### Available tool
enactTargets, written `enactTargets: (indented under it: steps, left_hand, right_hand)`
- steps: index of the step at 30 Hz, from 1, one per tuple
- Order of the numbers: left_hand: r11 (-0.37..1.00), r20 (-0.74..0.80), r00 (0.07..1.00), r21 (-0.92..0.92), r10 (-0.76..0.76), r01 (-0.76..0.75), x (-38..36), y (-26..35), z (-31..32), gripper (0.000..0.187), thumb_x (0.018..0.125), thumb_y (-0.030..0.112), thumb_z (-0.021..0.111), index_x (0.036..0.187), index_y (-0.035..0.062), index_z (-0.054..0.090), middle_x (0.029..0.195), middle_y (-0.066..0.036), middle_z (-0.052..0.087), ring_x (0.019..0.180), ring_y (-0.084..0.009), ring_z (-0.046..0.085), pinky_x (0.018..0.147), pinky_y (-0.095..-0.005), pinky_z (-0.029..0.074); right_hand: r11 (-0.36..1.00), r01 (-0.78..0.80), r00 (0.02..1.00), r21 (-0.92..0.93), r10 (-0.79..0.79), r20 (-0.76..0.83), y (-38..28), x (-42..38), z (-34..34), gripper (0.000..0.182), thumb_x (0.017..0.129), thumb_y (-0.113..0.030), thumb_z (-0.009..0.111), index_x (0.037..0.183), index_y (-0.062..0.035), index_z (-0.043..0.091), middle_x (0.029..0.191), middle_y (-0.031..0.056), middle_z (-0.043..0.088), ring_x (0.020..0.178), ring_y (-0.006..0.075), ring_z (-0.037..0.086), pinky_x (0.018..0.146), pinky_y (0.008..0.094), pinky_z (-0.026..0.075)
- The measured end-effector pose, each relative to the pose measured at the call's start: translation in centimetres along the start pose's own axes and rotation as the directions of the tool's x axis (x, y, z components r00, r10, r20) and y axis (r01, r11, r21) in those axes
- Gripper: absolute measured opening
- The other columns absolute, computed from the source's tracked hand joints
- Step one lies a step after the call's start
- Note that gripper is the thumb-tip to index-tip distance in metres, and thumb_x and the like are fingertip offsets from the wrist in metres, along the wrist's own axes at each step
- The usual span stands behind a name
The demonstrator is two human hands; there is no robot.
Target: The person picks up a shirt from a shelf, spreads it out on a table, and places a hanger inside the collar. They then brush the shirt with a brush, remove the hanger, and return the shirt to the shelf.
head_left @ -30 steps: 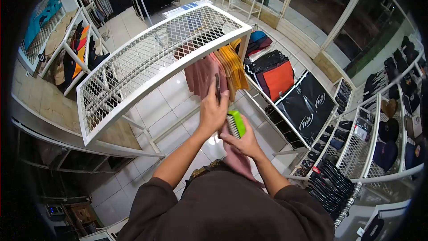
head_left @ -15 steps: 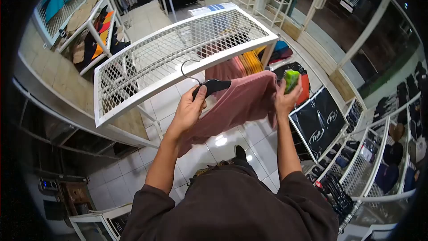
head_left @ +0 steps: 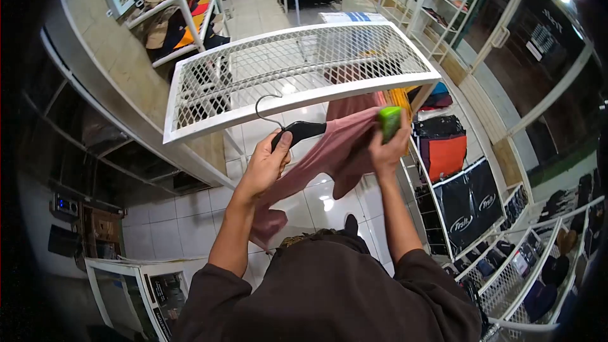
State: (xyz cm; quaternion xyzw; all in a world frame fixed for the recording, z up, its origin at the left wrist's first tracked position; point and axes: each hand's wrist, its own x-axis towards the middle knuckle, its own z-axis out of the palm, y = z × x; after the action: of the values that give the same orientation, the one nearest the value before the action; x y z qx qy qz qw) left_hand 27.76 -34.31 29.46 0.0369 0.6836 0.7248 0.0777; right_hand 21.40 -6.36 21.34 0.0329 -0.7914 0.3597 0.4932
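Observation:
My left hand (head_left: 265, 163) is closed around the neck of a black clothes hanger (head_left: 304, 130), its metal hook sticking up above my fingers. A pink garment (head_left: 320, 158) hangs from the hanger, its cloth stretched out to the right and its lower part swinging below my wrist. In my right hand (head_left: 386, 155) sits a small bright green block-shaped item (head_left: 389, 120), blurred by motion; I cannot tell its kind. It overlaps the right shoulder of the garment, and my fingers are wrapped round it.
Just ahead stands a white rack with a mesh top (head_left: 297, 57), with yellow clothes (head_left: 399, 98) hanging under its right end. Black packages printed with a logo (head_left: 472, 206) lie at the right, near mesh shelves of caps (head_left: 541, 297). Wooden-sided shelving (head_left: 136, 57) rises on the left.
The view has turned left, shifting the rack rightward. My right hand and the green item have come nearer the hanger along the garment, whose cloth now hangs narrower and more folded.

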Motion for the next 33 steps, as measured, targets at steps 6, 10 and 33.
enactTargets:
  steps: [6, 10, 33]
  left_hand:
    - [0.992, -0.151, 0.986, 0.110, 0.070, -0.053, -2.8, 0.0, -2.5, 0.040, 0.106, 0.046, 0.054, 0.097, 0.0076, 0.058, 0.066, 0.009, 0.043, 0.055, -0.0009, 0.035, 0.048, -0.0215, 0.030]
    - [0.950, -0.131, 0.969, 0.263, 0.210, -0.170, -4.4, 0.5, -2.8, 0.034, 0.106, 0.035, 0.060, 0.098, 0.0015, 0.061, 0.069, 0.008, 0.042, 0.064, -0.0031, 0.038, 0.056, -0.0231, 0.033]
    - [0.404, -0.086, 0.761, 0.882, 0.643, -0.241, -12.3, 1.1, -6.6, 0.049, 0.077, 0.009, 0.074, 0.125, 0.0125, 0.072, 0.090, -0.011, 0.072, 0.072, -0.0310, 0.070, 0.065, -0.0386, 0.054]
  right_hand:
    - [0.979, -0.009, 0.989, 0.202, -0.021, 0.148, -4.8, -0.2, -0.3, 0.069, 0.083, -0.003, 0.068, 0.147, 0.0061, 0.042, 0.131, 0.0250, 0.054, 0.124, 0.0418, 0.052, 0.110, 0.0457, 0.039]
    - [0.874, 0.332, 0.845, 0.353, -0.443, 0.300, -8.5, -2.0, 2.7, 0.086, 0.070, 0.000, 0.074, 0.150, 0.0016, 0.043, 0.125, 0.0243, 0.052, 0.118, 0.0423, 0.053, 0.106, 0.0462, 0.043]
    - [0.710, 0.298, 0.676, 0.638, -0.629, 0.384, -15.5, 2.0, 4.3, 0.065, 0.086, -0.014, 0.077, 0.147, -0.0096, 0.055, 0.121, 0.0238, 0.059, 0.107, 0.0426, 0.061, 0.094, 0.0450, 0.051]
